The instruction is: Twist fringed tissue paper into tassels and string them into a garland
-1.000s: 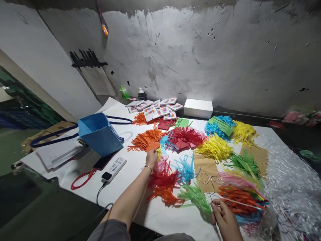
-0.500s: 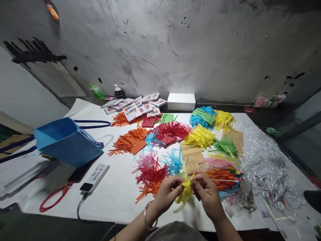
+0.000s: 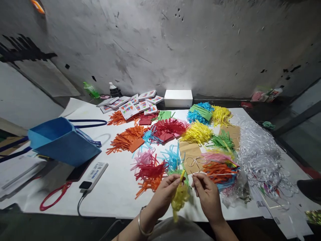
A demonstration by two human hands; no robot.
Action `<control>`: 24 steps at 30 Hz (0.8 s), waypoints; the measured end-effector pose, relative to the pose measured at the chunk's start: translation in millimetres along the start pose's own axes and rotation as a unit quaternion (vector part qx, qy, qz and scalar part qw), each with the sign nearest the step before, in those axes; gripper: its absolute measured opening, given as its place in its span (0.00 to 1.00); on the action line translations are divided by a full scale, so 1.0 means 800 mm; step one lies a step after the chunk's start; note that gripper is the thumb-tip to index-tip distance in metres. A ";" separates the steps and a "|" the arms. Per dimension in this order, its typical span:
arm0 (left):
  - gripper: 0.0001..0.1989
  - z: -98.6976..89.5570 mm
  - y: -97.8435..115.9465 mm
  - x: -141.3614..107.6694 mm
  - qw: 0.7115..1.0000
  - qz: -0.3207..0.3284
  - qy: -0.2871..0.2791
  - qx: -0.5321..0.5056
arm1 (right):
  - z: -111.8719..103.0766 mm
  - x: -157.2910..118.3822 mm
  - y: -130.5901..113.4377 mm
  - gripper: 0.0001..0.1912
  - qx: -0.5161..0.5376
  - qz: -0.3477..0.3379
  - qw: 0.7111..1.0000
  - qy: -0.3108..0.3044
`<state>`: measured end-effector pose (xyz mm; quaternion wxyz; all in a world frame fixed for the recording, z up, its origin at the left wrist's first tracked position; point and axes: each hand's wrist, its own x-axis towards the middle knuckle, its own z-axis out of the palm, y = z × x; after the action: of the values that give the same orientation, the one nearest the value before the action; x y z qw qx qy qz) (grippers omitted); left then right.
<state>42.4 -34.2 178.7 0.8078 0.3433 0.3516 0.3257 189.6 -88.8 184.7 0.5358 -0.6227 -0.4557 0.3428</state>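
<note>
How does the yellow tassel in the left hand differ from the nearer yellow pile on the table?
The yellow tassel hangs from the left hand; the yellow pile lies on the table. The tassel is a narrow, crumpled bunch, while the pile spreads wider. Both are yellow.

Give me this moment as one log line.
left hand: holds yellow streamers | right hand: pinches thin cord | blue bag: on table
</note>
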 end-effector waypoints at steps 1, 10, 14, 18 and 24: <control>0.12 0.001 0.000 -0.001 0.999 -0.026 -0.002 -0.044 | -0.003 -0.002 -0.001 0.12 -0.012 0.005 1.000 -0.010; 0.12 0.011 0.001 -0.008 0.989 -0.074 0.029 -0.123 | -0.007 -0.014 -0.019 0.13 -0.070 -0.018 0.996 -0.060; 0.12 0.010 -0.001 -0.008 0.993 -0.065 0.030 -0.098 | -0.010 -0.014 -0.018 0.12 -0.083 -0.026 0.995 -0.053; 0.11 0.007 0.002 -0.009 0.999 0.007 0.048 0.007 | -0.011 -0.018 -0.018 0.12 -0.098 -0.041 0.994 -0.040; 0.12 0.001 0.004 -0.009 0.967 0.117 0.099 0.204 | -0.009 -0.017 -0.021 0.11 -0.118 -0.054 0.991 -0.039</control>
<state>38.2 -37.9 184.0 0.6381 0.5057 0.4465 0.3712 187.9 -103.7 201.9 0.4583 -0.6424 -0.5461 0.2811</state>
